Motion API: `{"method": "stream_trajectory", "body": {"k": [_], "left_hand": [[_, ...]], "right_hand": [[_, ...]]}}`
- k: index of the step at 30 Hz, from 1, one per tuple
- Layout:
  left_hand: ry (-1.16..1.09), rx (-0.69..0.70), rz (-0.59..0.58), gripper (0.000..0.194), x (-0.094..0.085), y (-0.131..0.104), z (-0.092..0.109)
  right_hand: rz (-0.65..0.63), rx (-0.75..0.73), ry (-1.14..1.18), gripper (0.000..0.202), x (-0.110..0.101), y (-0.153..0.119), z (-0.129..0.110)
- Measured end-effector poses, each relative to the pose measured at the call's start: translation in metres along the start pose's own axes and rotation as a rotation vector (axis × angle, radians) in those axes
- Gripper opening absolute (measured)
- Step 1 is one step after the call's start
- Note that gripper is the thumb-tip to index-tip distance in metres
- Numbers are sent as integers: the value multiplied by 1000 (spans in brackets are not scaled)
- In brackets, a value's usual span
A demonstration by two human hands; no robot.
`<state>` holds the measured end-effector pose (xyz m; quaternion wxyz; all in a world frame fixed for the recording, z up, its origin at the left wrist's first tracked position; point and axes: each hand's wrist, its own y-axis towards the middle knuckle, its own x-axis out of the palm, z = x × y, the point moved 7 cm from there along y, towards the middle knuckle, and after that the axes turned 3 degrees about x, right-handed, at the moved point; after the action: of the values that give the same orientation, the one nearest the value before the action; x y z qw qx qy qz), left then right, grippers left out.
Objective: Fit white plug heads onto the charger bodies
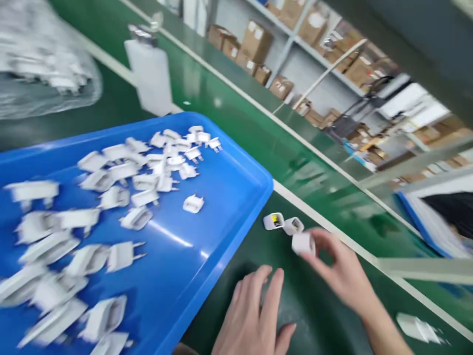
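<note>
My right hand [336, 266] pinches a small white plug housing [303, 243] between thumb and fingers, just over the dark green table. Two similar white housings stand beside it: one [273, 221] shows yellow and black inside its open end, the other [293, 226] sits between that one and the held piece. My left hand [254, 315] is over the table by the tray's right edge, fingers spread, with nothing in it. To its left, a blue tray [236, 236] carries many white two-pin plug parts [144, 182], loosely scattered.
A clear plastic bag [44, 103] of white parts lies at upper left. Behind the tray stands a white card in a metal clip [150, 74]. A blurred white plug [417, 328] lies at lower right. Shelves with cardboard boxes [256, 42] are beyond the green belt [236, 118].
</note>
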<state>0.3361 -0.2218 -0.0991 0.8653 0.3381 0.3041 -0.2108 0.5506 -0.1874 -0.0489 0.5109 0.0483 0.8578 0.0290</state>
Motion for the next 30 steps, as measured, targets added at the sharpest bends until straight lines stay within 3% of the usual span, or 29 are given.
{"method": "stream_trajectory", "body": {"k": [2, 4, 6, 8, 10, 12, 14, 16, 18, 20, 22, 25, 28, 30], "left_hand": [[42, -40, 18, 54, -5, 3, 5], [49, -95, -24, 36, -5, 6, 6], [42, -143, -97, 27, -2, 8, 5], [25, -160, -181, 26, 1, 9, 6], [0, -195, -235, 30, 3, 7, 5], [-38, -242, -245, 38, 3, 5, 2], [-91, -282, -216, 46, 0, 3, -3], [-159, -292, -209, 42, -3, 2, -7], [-219, -287, -220, 32, -6, 1, -10], [-267, -282, -226, 25, -9, 1, -12], [-290, -260, -204, 23, -11, 1, -13], [-266, -184, -135, 24, -14, 1, -10], [-277, -143, -132, 22, -12, 2, -9], [-304, -139, -162, 19, -10, 4, -8]], "right_hand": [[-163, -81, 64, 36, 24, -36, -31], [-281, -167, 69, 43, 28, -50, -57], [-251, -243, 3, 44, 14, -40, -79], [-130, -311, -51, 37, -4, -13, -103], [-99, -408, -4, 31, 0, 20, -134], [-214, -502, 42, 35, 33, 55, -167], [-304, -550, -75, 43, 78, 91, -192], [-330, -562, -133, 33, 110, 122, -206], [-354, -576, -141, 25, 121, 135, -208], [-370, -588, -114, 22, 107, 125, -199], [-376, -544, 15, 24, 75, 98, -180], [-398, -342, 381, 32, 26, 47, -143], [-404, -181, 629, 37, 8, -2, -108], [-361, -170, 608, 35, 9, -26, -91]]}}
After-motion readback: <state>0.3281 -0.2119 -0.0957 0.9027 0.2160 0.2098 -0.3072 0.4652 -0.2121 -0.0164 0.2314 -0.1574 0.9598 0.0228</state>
